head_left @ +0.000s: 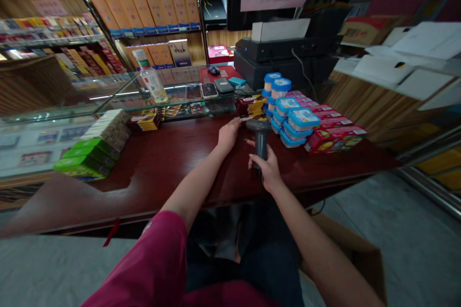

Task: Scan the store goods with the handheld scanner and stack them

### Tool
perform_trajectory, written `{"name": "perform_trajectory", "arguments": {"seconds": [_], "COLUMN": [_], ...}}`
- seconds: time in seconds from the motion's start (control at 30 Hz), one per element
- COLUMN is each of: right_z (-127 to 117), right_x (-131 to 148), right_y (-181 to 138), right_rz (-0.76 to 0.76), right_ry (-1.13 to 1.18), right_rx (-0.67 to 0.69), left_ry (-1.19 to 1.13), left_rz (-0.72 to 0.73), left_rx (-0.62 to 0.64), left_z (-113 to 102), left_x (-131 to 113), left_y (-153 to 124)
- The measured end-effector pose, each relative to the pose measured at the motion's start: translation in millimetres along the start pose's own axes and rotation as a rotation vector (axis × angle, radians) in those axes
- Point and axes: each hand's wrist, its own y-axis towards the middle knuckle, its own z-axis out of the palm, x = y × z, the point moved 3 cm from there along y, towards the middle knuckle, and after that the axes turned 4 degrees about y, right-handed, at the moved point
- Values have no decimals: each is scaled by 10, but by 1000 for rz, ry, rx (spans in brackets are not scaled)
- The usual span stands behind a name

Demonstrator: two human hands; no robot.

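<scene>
My right hand (268,168) is wrapped round the handle of a dark grey barcode scanner (260,139), which stands upright with its head at the top. Stretched forward over the brown counter, my left hand (229,135) has its fingers extended, the tips at the near edge of a stack of brown and yellow packets (254,105). Whether the fingertips press on a packet is too small to tell. Just right of the scanner are stacked tubs with blue lids (297,124). Beyond those stand red and pink boxes (334,129) in rows.
Green boxes (86,158) and another packet stack (146,120) stand on the left of the counter (173,153). Behind, a glass case carries a bottle (149,76), a phone (209,90) and a mouse (214,71). A black monitor (234,0) rises at the back. An open carton (363,259) is on the floor.
</scene>
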Motion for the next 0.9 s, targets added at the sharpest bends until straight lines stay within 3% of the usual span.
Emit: {"name": "perform_trajectory", "arguments": {"seconds": [0.1,0.2,0.33,0.43,0.53,0.63,0.9], "right_z": [16,197,734,1178,1431,1459,1393], "right_x": [27,-23,-259,-463,-617,-694,-689], "right_y": [-14,3,85,145,175,185,177], "right_rz": [43,89,119,124,156,168,169], "right_ry": [-19,-62,-91,-76,-77,-100,-90], "right_rx": [86,222,365,452,501,515,518], "left_ry": [-156,-346,-664,-806,-823,-780,-910], "left_rz": [-113,-331,-576,-687,-727,-729,-692], "left_rx": [-131,-228,-245,-294,-445,-564,-532], "left_z": [-317,-637,-947,-1081,-1134,-1118,-1083], "left_x": [332,847,1497,1803,1971,2048,2034], "left_y": [-193,-388,-710,-977,-1164,-1216,-1187]}}
